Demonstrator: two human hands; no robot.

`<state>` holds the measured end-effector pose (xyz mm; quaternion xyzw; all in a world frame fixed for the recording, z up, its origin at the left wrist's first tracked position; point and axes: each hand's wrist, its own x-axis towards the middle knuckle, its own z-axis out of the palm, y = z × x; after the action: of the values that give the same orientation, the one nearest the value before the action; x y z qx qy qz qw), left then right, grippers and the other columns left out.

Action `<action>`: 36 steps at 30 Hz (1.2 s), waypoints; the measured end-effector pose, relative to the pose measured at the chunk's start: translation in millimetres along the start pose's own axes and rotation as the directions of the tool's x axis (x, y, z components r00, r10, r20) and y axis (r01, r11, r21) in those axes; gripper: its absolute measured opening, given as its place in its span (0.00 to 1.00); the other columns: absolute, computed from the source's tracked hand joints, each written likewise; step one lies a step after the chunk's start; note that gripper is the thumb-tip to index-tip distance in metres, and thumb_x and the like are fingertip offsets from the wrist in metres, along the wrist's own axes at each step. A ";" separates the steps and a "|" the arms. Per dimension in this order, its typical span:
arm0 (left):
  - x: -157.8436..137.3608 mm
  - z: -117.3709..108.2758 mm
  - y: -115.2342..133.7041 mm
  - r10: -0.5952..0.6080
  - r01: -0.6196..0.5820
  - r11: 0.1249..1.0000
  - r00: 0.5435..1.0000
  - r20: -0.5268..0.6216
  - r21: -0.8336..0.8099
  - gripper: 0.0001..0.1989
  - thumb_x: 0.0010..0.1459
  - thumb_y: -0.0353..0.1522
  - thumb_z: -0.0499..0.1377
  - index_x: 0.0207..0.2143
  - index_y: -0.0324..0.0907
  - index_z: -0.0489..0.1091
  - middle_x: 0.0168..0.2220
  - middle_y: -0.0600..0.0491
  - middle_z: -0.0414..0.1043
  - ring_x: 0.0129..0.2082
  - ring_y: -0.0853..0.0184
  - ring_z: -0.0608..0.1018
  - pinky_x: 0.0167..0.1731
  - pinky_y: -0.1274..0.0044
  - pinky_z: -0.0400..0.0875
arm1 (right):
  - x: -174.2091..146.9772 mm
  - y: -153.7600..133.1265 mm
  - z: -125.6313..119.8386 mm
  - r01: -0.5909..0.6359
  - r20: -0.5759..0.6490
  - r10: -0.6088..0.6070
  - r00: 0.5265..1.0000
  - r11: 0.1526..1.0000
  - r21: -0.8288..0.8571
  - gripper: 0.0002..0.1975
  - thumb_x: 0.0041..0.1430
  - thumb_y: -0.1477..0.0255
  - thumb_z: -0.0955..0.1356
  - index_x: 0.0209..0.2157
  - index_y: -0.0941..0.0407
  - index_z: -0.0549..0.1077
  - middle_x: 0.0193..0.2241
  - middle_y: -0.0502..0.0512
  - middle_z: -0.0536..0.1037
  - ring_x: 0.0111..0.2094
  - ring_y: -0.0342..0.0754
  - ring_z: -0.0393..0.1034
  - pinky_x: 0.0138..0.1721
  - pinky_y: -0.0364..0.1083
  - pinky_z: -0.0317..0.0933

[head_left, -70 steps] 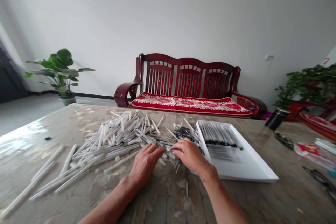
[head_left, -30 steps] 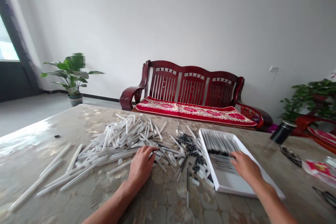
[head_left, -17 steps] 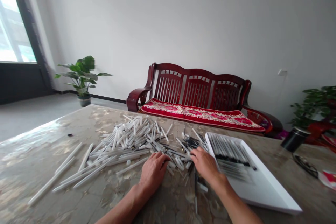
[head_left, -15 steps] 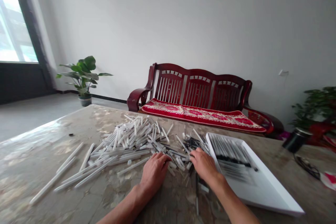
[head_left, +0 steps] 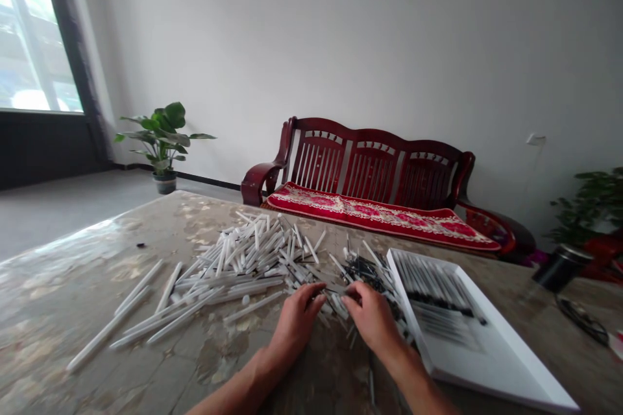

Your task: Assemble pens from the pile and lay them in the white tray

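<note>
My left hand is closed, with thumb and fingertips pinched together over the near edge of a pile of loose pen parts. Facing it, my right hand is also closed in a pinch. The fingertips almost meet, and a small pale piece seems to lie between them, too blurred to name. Whitish pen barrels are heaped mostly on the left. Dark pen parts lie beyond my right hand, next to the tray. The white tray on the right holds a row of pens with dark ends.
The table has a patterned, glossy cover. Several long white tubes lie apart at left. A black cylindrical container and a dark cable are at the right. Behind the table stands a wooden bench with a red cover.
My right hand has moved left and nearer to my left hand, and both now pinch fingertip to fingertip. The whole view has shifted slightly, so things sit farther right.
</note>
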<state>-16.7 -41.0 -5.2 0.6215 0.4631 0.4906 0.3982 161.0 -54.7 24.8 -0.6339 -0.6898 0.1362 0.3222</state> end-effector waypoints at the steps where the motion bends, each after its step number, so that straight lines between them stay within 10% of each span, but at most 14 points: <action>1: 0.9 2.3 -1.1 -0.038 0.038 0.994 0.999 0.002 -0.105 0.12 0.54 0.37 0.60 0.39 0.44 0.77 0.34 0.50 0.79 0.34 0.61 0.79 0.33 0.76 0.70 | -3.7 -6.0 3.8 0.028 0.006 -0.028 1.000 0.999 0.026 0.04 0.56 0.72 0.67 0.32 0.53 0.76 0.31 0.51 0.81 0.34 0.48 0.75 0.36 0.43 0.62; 7: 5.2 5.4 3.2 -0.252 0.213 0.836 0.968 -0.010 -0.506 0.18 0.48 0.46 0.64 0.30 0.40 0.72 0.25 0.53 0.74 0.25 0.67 0.76 0.21 0.80 0.66 | 2.5 -11.5 5.3 0.131 0.048 -0.135 0.990 0.989 0.067 0.08 0.61 0.70 0.65 0.33 0.53 0.77 0.31 0.51 0.80 0.34 0.47 0.74 0.36 0.43 0.64; 13: 10.4 -2.9 5.9 -0.393 0.279 0.762 0.917 -0.075 -0.585 0.21 0.43 0.48 0.66 0.29 0.40 0.70 0.29 0.52 0.76 0.26 0.66 0.78 0.23 0.78 0.69 | 56.1 24.7 -14.7 0.160 0.019 -0.166 0.986 0.901 -0.404 0.12 0.66 0.65 0.65 0.49 0.54 0.72 0.49 0.57 0.74 0.45 0.49 0.72 0.46 0.51 0.68; 20: 11.5 -3.7 1.7 -0.394 0.249 0.723 0.915 -0.089 -0.644 0.22 0.38 0.44 0.70 0.32 0.40 0.71 0.28 0.53 0.76 0.28 0.66 0.79 0.27 0.77 0.72 | 76.6 34.9 -1.6 0.261 0.084 -0.252 0.964 0.838 -0.478 0.16 0.65 0.64 0.66 0.52 0.54 0.70 0.52 0.58 0.71 0.47 0.50 0.70 0.47 0.53 0.68; 27: 12.2 -2.1 -2.9 -0.421 0.251 0.655 0.904 -0.069 -0.713 0.20 0.42 0.44 0.70 0.32 0.41 0.69 0.28 0.54 0.76 0.28 0.66 0.80 0.28 0.78 0.74 | 67.6 32.1 -4.7 0.369 0.113 -0.364 0.925 0.784 -0.499 0.08 0.63 0.78 0.65 0.34 0.54 0.76 0.36 0.53 0.77 0.38 0.46 0.71 0.42 0.46 0.66; 36: 11.9 -4.6 9.7 -0.525 0.267 0.481 0.851 -0.030 -0.835 0.08 0.57 0.31 0.63 0.32 0.40 0.65 0.30 0.51 0.77 0.29 0.64 0.83 0.32 0.74 0.79 | 12.1 -10.8 -9.6 0.421 0.031 -0.445 0.895 0.819 -0.389 0.10 0.64 0.75 0.64 0.41 0.51 0.77 0.35 0.53 0.77 0.39 0.49 0.69 0.42 0.46 0.59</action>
<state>-18.4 -31.8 7.8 0.1697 0.3725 0.6214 0.6680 158.6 -46.9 41.8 -0.5153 -0.8184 -0.0987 0.2345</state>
